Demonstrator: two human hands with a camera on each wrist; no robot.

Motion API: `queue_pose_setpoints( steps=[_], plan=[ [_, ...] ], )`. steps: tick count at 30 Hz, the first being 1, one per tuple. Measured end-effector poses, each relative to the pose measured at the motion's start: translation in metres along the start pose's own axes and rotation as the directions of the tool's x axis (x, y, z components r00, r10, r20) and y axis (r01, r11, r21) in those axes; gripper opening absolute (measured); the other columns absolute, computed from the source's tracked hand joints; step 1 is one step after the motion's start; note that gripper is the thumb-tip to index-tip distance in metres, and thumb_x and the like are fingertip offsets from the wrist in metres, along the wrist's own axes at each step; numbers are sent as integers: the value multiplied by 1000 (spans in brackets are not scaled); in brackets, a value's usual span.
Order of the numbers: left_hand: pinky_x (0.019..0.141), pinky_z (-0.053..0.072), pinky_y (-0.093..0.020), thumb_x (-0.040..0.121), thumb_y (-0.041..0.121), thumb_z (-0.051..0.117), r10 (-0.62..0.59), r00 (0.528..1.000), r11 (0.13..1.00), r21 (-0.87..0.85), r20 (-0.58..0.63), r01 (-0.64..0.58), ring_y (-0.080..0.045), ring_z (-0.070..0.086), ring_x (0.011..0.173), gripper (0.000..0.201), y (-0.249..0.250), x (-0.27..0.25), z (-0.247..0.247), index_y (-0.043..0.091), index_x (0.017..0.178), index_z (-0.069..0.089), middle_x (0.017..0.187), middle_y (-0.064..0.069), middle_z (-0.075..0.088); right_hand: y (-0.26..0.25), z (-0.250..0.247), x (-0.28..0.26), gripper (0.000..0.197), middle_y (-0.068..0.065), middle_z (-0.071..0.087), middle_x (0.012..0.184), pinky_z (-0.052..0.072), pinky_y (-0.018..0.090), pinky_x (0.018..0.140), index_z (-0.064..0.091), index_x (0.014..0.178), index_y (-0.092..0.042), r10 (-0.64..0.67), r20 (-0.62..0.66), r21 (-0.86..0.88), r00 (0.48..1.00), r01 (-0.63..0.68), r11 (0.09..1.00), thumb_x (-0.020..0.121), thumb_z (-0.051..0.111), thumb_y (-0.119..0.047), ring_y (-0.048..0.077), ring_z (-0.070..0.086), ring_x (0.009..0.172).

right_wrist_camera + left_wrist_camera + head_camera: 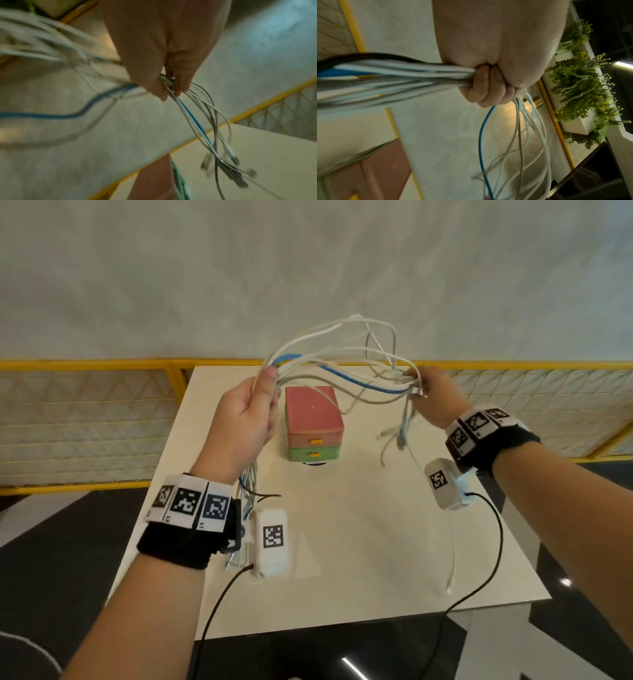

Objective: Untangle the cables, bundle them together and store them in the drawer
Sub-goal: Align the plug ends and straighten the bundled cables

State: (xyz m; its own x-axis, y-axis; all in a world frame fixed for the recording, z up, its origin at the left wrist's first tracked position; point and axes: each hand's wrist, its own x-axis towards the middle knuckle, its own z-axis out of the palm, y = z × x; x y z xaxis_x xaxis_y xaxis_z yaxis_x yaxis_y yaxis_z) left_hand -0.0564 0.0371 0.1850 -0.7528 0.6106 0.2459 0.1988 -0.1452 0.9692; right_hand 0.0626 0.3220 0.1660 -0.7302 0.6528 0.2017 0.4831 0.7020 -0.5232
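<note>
I've got the cables lifted above the drawer unit, left hand fisted round one end, right hand pinching the other, strands gathered but looping loose, so I judge bundling half-done, both drawers closed, storing left.

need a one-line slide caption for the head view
Both hands hold a bunch of cables above the table: left hand gripping one end, right hand the other, over closed stacked drawers.

My head camera looks down over the table; each wrist camera sits close behind its fist, all three sharing the cables.
</note>
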Motion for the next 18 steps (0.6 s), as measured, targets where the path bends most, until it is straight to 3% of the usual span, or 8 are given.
queue_pose_setpoints(
  steps=[2,5,7,9,10,12,15,18],
  plan=[
    [40,28,-17,104,35,38,5,999,996,86,36,-8,0,34,37,37,-10,-4,8,20,71,47,45,14,40,2,-3,-1,65,10,46,139,45,29,78,41,137,-17,5,131,114,991,-20,993,80,45,12,29,56,113],
    [50,41,-16,102,39,42,-15,989,938,344,145,-36,7,55,51,30,-32,-5,28,22,92,64,60,17,58,-5,0,-14,70,4,36,147,48,32,90,32,143,-23,9,169,87,986,-24,996,81,44,8,24,53,118],
    [69,53,-26,100,48,42,-68,969,868,494,237,-59,-2,67,76,39,-51,-3,43,19,103,68,81,6,70,-19,1,-32,70,4,37,146,36,28,105,33,143,-20,-139,214,105,967,119,987,79,52,1,21,43,130],
    [85,53,-36,99,49,42,-102,946,826,556,308,-93,-17,67,97,40,-65,-1,56,23,117,66,103,0,72,-35,8,-52,76,5,34,148,22,23,110,30,145,-15,-343,320,157,883,308,938,76,61,-6,16,31,137],
    [87,52,-37,100,44,43,-102,935,808,577,339,-121,-20,65,101,37,-69,0,61,23,121,64,109,-2,71,-43,15,-62,80,6,34,148,21,24,111,28,145,-13,-410,368,175,834,371,912,75,65,-6,15,29,136],
    [79,52,-38,99,29,47,-135,912,748,644,387,-162,-28,66,95,30,-69,2,69,13,117,64,105,-11,70,-55,35,-78,85,8,41,140,31,27,105,28,145,-15,-463,409,176,786,430,885,71,68,-1,16,38,127],
    [74,54,-41,93,15,46,-318,848,666,736,424,-118,-30,65,85,26,-64,5,74,3,105,66,94,-16,69,-56,66,-87,75,5,56,124,47,35,89,38,138,-21,-420,366,102,831,412,905,71,69,-6,21,54,109],
    [68,46,-30,95,17,41,-476,747,642,764,464,-66,-22,58,78,24,-63,7,71,9,86,62,89,-12,65,-56,79,-88,57,8,66,106,51,37,81,50,126,-16,-342,389,106,856,327,939,73,68,-9,26,63,96]
  ],
)
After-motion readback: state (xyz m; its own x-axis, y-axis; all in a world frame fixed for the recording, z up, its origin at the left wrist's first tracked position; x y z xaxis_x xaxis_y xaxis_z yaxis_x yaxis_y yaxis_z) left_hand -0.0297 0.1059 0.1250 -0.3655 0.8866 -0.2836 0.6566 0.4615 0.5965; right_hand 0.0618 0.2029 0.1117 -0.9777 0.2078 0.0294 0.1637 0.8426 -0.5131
